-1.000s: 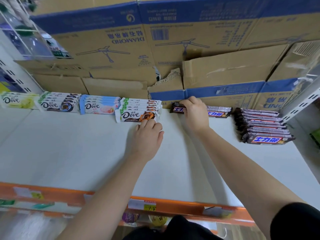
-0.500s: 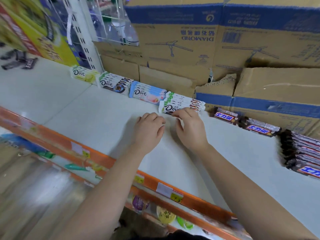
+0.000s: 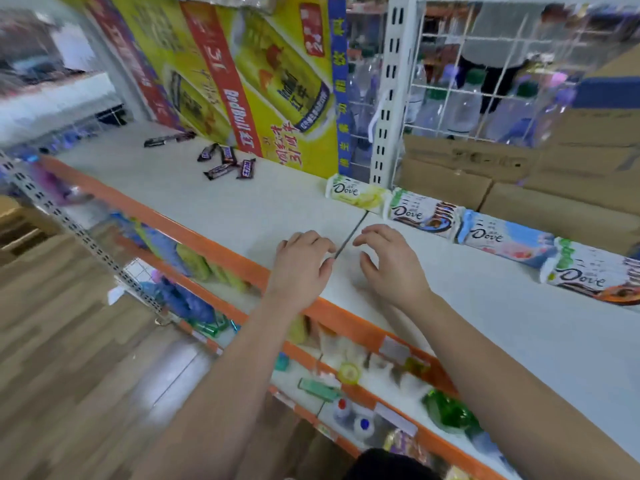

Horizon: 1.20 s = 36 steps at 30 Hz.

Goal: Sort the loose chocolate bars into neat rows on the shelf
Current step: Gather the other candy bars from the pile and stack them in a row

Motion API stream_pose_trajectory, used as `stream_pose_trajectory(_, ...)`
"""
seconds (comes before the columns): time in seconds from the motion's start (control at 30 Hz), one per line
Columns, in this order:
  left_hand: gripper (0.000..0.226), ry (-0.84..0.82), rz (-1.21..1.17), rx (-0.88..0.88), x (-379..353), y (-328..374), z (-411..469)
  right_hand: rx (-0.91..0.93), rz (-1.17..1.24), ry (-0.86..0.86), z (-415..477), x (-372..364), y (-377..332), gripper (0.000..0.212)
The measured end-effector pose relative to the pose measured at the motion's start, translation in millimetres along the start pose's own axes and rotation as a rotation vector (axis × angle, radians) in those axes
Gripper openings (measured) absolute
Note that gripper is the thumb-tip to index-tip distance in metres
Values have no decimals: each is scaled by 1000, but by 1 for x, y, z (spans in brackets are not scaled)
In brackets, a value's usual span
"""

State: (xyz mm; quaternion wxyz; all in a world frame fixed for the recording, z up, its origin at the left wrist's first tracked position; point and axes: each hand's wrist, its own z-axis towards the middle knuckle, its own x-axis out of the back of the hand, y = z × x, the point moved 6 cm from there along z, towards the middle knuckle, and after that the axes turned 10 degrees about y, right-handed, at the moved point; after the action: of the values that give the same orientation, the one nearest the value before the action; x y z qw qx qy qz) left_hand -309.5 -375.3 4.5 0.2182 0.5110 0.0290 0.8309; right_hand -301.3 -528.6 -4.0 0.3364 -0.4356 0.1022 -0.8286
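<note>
Several loose dark chocolate bars (image 3: 227, 163) lie scattered on the white shelf (image 3: 214, 206) at the far left, with one more dark bar (image 3: 168, 139) behind them. Stacks of Dove bars run along the back right: a yellow-green stack (image 3: 355, 194), a brown-and-white stack (image 3: 420, 213), a blue-pink stack (image 3: 505, 237) and another brown-and-white stack (image 3: 592, 275). My left hand (image 3: 301, 268) hovers over the shelf's front edge, fingers loosely curled, holding nothing. My right hand (image 3: 389, 261) hovers beside it, fingers spread and bent, also empty.
An orange rail (image 3: 194, 233) fronts the shelf. A yellow and red poster (image 3: 249, 81) stands behind the loose bars. A white upright post (image 3: 391, 91), a wire grid and cardboard boxes (image 3: 519, 174) back the Dove stacks. Lower shelves hold other goods.
The view has swung left along the shelf, bringing the scattered dark bars into sight. Both hands have come off the Dove stack and moved left, empty. The dark bar rows at right are out of view.
</note>
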Motion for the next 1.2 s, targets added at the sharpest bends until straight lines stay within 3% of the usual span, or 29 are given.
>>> stream_pose_trajectory(0.37, 21, 0, 20, 124, 33, -194, 14, 9, -5, -158, 85, -161, -85, 21)
stream_pose_trajectory(0.8, 22, 12, 61, 204, 57, -391, 105, 1, 72, -183, 246, -326, -142, 17)
stream_pose_trajectory(1.03, 24, 26, 45, 239, 56, -479, 135, -19, -11, -214, 294, -387, -158, 21)
stream_pose_trajectory(1.2, 26, -33, 32, 195, 41, -536, 179, -160, -186, -168, 328, -418, -134, 14)
